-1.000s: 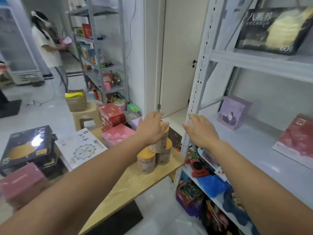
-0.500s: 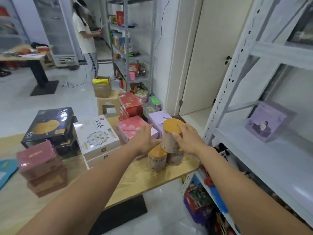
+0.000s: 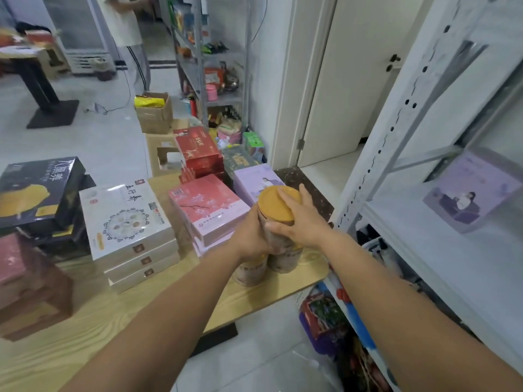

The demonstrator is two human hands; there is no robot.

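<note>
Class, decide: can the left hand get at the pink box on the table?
Probably yes, once freed: the left hand and right hand grip the orange-lidded canister, but the pink box lies close beside, nothing between.

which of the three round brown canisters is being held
The top orange-lidded brown canister, gripped by the left hand and right hand; the two lower canisters stand on the wooden table.

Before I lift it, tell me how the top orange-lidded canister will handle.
Probably stiff: the top canister shows no dent between the left hand and right hand. Likely tippy: it seems perched on two lower canisters. On its side it would probably roll, being cylindrical.
</note>
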